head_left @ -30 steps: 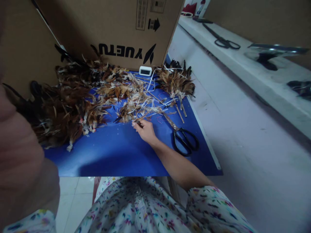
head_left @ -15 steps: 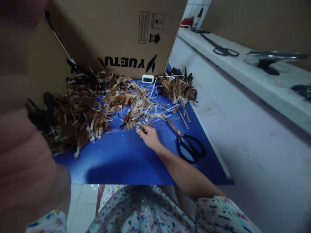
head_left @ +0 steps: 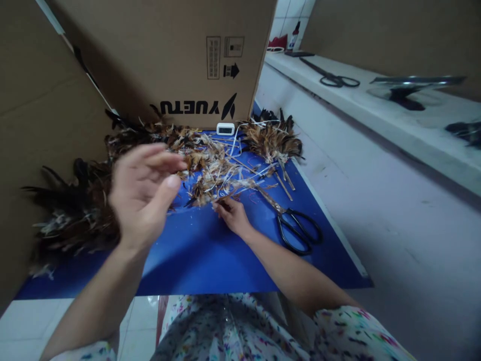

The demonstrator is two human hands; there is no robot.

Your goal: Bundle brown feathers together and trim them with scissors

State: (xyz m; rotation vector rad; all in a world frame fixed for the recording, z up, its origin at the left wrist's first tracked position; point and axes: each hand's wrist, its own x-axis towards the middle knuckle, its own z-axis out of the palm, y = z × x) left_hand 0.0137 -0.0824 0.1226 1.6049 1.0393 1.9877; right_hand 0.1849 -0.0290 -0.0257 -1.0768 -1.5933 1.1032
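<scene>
Feathers lie central on the blue table, best handled lightly by the right hand, curled at their near edge, its grip unclear, clear of scissors rightward; the left hand hovers loosely open, apparently empty.

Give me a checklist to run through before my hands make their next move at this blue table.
1. Left hand empty: ok, nothing visible in it.
2. Right hand grip secure: cannot tell, its fingertips hide what they may pinch.
3. Scissors lying on the table: ok.
4. Scissor tips clear of loose feathers: not ok, they lie at the edge.
5. Display readable: cannot tell, too small.
</scene>
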